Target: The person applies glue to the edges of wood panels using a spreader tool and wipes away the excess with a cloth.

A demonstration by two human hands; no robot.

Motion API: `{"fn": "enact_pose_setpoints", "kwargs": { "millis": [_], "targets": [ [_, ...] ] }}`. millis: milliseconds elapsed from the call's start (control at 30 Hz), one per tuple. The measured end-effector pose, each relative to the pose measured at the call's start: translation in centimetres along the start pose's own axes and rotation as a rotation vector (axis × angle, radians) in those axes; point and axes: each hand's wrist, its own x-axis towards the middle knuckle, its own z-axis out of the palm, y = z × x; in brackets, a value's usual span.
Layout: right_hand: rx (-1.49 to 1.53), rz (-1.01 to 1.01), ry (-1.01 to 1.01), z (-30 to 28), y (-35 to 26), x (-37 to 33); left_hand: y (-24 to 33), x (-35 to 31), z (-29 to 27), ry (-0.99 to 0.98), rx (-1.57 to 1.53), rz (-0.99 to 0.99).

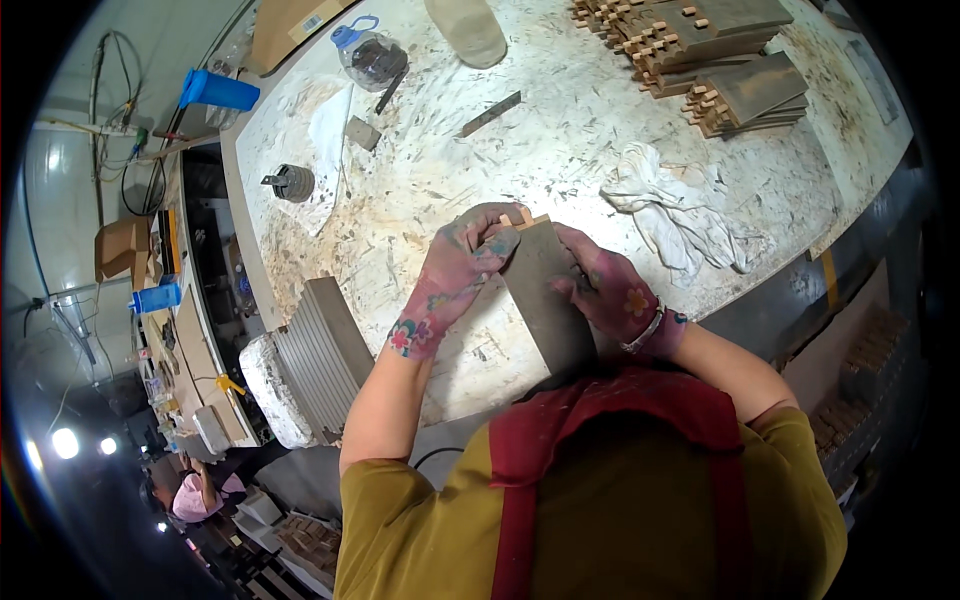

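Observation:
A flat dark grey-brown board with light wooden pegs at its far end is held between my hands, above the table. My gloved left hand is closed round the board's far left corner, its thumb and fingers close to the pegs. On the opposite edge, my gloved right hand grips the board with bent fingers; part of its grasp is in shadow. Both gloves are pink with flower prints. Left of my left forearm stands a row of similar boards, against a white wrapped block.
Stacks of pegged boards lie at the far right of the stained white table. A crumpled white cloth is nearer. Far left are a blue-capped jug, a dark tin, and a small block. Another person is at lower left.

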Motion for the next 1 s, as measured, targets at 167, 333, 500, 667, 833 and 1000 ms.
{"fn": "enact_pose_setpoints", "kwargs": {
  "millis": [167, 333, 500, 667, 833, 1000],
  "targets": [
    [-0.057, 0.010, 0.070, 0.5, -0.1, 0.2, -1.1, 0.7, -0.1, 0.005, -0.066, 0.029],
    [-0.092, -0.068, 0.042, 0.7, 0.8, 0.7, -1.8, 1.6, -1.4, -0.021, 0.228, -0.041],
    [0.091, -0.105, 0.014, 1.1, 2.1, 1.8, -2.8, 0.8, -0.4, -0.141, -0.674, 0.005],
    [0.055, -0.021, 0.048, 0.3, 2.0, 2.0, -5.7, 0.1, 1.0, -0.055, -0.569, -0.022],
    [-0.277, -0.034, 0.105, -4.7, -0.8, 6.4, -2.4, 1.9, -1.8, -0.030, -0.518, 0.252],
    [-0.869, -0.381, 0.094, -6.6, 1.0, 15.8, -1.7, 5.1, -1.6, -0.344, 0.082, -0.091]
  ]
}}
